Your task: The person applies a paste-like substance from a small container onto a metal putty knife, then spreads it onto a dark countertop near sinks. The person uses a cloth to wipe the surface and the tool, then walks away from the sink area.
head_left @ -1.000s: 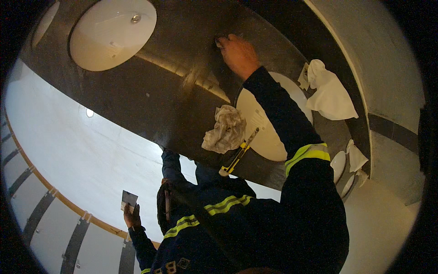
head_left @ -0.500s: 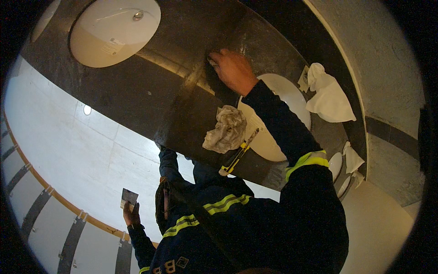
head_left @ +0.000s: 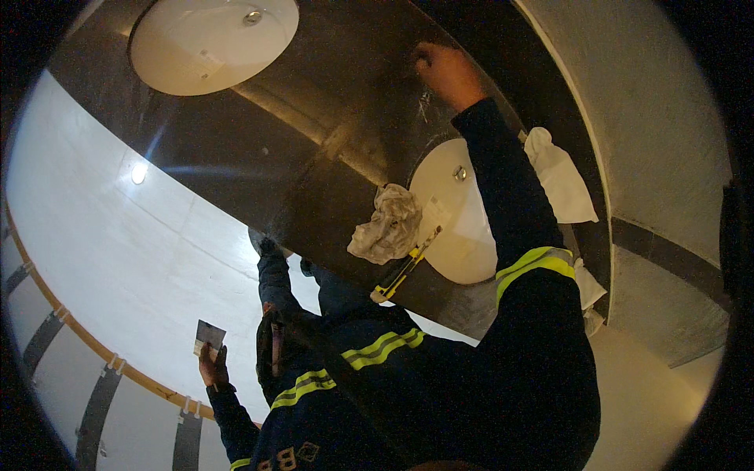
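Note:
My right hand (head_left: 452, 74) is stretched over the dark countertop (head_left: 314, 188) near its far edge. Its fingers are curled down against the surface, and whatever lies under them is hidden. Held off to the side, away from the counter, my left hand (head_left: 213, 366) is closed around a scraper (head_left: 210, 333) with a wide dark blade and a pale base. A crumpled, stained cloth or sheet (head_left: 387, 225) lies beside the nearer white basin (head_left: 463, 255). Next to it, a yellow and black utility knife (head_left: 402, 272) rests with its tip at the basin's rim.
Another white basin (head_left: 188, 47) is set into the counter at the far left. White crumpled cloth or paper (head_left: 561, 177) sits by the wall on the right. A pale floor (head_left: 149, 235) and a row of partitions (head_left: 133, 420) lie to the left.
My right hand has moved farther away across the counter, toward its back edge, uncovering the nearer basin's drain. The view has shifted slightly. My left hand still holds the scraper.

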Demonstrator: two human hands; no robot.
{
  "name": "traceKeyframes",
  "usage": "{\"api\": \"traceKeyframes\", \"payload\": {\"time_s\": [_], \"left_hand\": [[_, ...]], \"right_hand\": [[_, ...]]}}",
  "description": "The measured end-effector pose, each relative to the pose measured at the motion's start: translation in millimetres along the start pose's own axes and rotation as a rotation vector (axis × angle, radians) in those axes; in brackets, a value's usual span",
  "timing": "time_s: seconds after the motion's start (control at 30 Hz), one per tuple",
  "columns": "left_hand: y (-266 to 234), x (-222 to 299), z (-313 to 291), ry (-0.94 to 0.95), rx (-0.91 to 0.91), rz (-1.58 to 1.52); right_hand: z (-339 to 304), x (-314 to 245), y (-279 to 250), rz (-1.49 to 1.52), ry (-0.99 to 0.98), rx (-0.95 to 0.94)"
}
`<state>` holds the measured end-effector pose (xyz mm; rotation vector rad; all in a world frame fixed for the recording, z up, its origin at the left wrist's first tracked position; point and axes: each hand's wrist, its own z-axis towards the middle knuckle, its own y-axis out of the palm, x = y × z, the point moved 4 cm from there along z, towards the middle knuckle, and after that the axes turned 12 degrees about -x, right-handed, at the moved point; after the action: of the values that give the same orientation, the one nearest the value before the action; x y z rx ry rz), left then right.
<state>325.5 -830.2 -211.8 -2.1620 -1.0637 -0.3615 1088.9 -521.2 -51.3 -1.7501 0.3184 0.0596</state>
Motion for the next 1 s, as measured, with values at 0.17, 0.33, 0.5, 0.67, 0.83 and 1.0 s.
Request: {"api": "traceKeyframes", "payload": {"time_s": [0.17,0.33,0.5,0.67,0.83,1.0], "left_hand": [[-1,-16,4,0.022,-0.029,-0.135],[-4,-36,4,-0.049,0.037,-0.007],[-5,-26,1,-0.071,0.037,0.029],[-3,-8,-5,-0.094,0.047,0.111],[-2,-30,0,-0.057,0.031,-0.165],[-5,-24,3,-0.112,0.009,-0.246]], "right_hand": [[22,-22,11,-0.186,-0.069,-0.374],[45,-34,9,-0.197,-0.055,-0.556],[55,-31,12,-0.014,-0.002,-0.644],[59,-28,22,0.013,-0.038,-0.619],[65,-28,27,-0.014,-0.089,-0.532],[68,-40,25,0.065,-0.085,-0.457]]}}
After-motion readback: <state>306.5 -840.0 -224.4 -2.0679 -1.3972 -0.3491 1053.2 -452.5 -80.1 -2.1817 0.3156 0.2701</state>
